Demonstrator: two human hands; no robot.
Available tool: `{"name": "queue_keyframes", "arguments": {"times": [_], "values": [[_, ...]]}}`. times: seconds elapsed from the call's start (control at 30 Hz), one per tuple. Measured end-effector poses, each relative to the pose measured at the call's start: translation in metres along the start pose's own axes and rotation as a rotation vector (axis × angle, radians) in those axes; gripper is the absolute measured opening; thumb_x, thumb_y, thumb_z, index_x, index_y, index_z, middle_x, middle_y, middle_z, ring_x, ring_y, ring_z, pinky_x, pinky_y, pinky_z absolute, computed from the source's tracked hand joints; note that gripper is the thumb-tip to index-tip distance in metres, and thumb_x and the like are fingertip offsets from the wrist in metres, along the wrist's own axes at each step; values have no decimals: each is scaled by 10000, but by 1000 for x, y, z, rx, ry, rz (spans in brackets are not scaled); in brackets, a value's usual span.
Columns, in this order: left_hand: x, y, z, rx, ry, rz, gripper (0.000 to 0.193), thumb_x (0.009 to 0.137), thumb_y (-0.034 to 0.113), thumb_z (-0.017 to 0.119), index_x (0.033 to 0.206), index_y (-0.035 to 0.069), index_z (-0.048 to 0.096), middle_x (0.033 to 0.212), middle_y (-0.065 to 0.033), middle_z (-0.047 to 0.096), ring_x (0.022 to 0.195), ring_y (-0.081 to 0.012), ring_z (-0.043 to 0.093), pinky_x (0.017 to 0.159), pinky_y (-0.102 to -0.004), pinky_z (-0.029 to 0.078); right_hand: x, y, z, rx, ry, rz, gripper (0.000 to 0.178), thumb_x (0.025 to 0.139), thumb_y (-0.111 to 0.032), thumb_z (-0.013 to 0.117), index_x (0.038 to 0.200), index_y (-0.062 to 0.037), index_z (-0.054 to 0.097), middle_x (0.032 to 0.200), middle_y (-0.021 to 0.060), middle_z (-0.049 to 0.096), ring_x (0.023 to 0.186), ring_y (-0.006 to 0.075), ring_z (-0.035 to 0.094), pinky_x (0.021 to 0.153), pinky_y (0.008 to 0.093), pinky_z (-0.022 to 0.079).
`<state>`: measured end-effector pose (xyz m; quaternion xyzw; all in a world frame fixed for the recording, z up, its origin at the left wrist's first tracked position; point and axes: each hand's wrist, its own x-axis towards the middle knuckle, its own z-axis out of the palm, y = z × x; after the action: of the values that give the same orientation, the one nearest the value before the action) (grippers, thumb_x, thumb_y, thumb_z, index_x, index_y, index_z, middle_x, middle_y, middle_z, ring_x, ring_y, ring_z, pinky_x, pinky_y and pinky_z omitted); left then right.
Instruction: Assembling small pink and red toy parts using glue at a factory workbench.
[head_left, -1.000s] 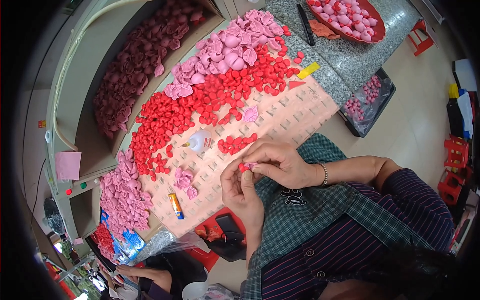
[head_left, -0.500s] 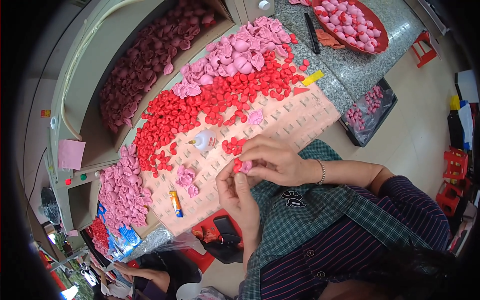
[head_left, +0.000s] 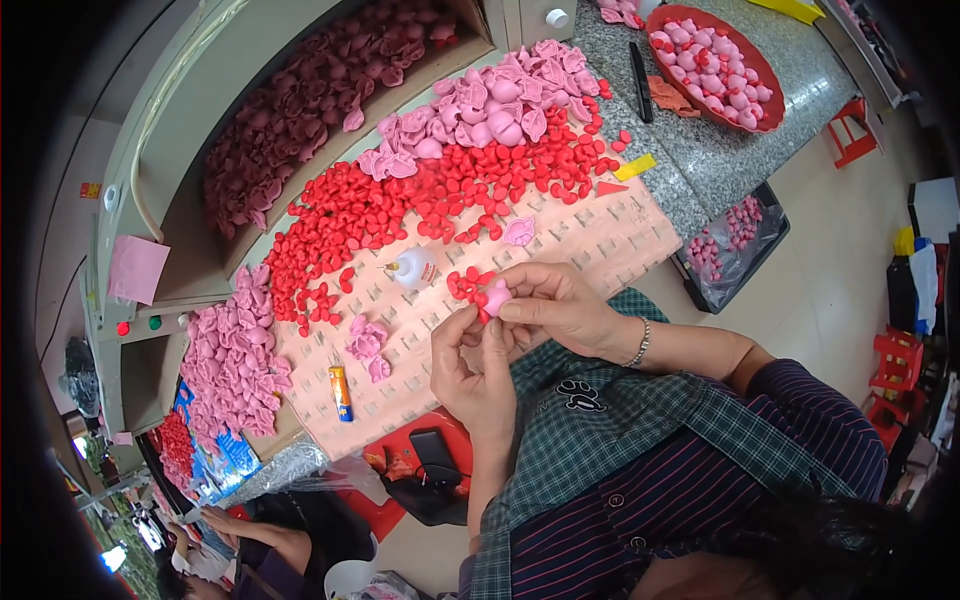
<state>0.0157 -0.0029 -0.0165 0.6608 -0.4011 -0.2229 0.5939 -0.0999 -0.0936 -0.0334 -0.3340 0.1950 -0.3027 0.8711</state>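
Above the near edge of the work mat, both hands meet at a small pink and red toy piece (head_left: 497, 296). My right hand (head_left: 578, 318) pinches its rounded pink part between thumb and fingertips. The thumb and forefinger of my left hand (head_left: 470, 370) close on the red part at its lower left. Just beyond the fingertips lie a few loose red pieces (head_left: 463, 283). A white squeeze bottle with a thin tip (head_left: 412, 268) lies to the left of them. Single pink pieces (head_left: 367, 340) rest left of my left hand, and one pink shell (head_left: 519, 231) lies farther out.
A red heap (head_left: 370, 205) and pink heaps (head_left: 235, 360) border the mat (head_left: 590, 235). A yellow-and-blue tube (head_left: 341, 394) lies near left. A red basket (head_left: 768, 75) of pink pieces stands far right, beside a black pen-like tool (head_left: 641, 82). Another person's hand (head_left: 222, 522) shows lower left.
The piece has turned between my fingers, so more of its smooth pink side shows. My left fingertips have shifted slightly along it. The whole view has moved a little.
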Motion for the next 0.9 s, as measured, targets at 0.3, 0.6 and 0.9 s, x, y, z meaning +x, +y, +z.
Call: {"name": "queue_keyframes", "arguments": {"times": [0.3, 0.6, 0.9], "values": [[-6, 1, -3, -114, 27, -82, 262, 865, -63, 675, 1124, -31, 646, 1040, -110, 636, 883, -142, 601, 793, -254, 493, 2, -10, -14, -53, -197, 110, 261, 924, -72, 666, 1169, 12, 628, 948, 44, 670, 800, 86, 647, 677, 208, 517], [-5, -9, 2, -71, 30, -17, 261, 909, -67, 628, 1168, -43, 599, 1135, -94, 593, 936, -125, 590, 822, -250, 497, -2, 8, -4, 108, -10, 45, 239, 943, -44, 623, 1175, 14, 633, 1066, 66, 633, 818, 83, 597, 691, 205, 472], [-9, -8, 7, -29, 151, 55, 229, 857, -24, 704, 1078, -22, 642, 1041, -133, 648, 864, -172, 625, 764, -281, 516, -4, 25, 5, 22, 60, -76, 179, 953, -58, 610, 1121, -2, 641, 1102, 46, 599, 839, 75, 602, 722, 200, 493]]}}
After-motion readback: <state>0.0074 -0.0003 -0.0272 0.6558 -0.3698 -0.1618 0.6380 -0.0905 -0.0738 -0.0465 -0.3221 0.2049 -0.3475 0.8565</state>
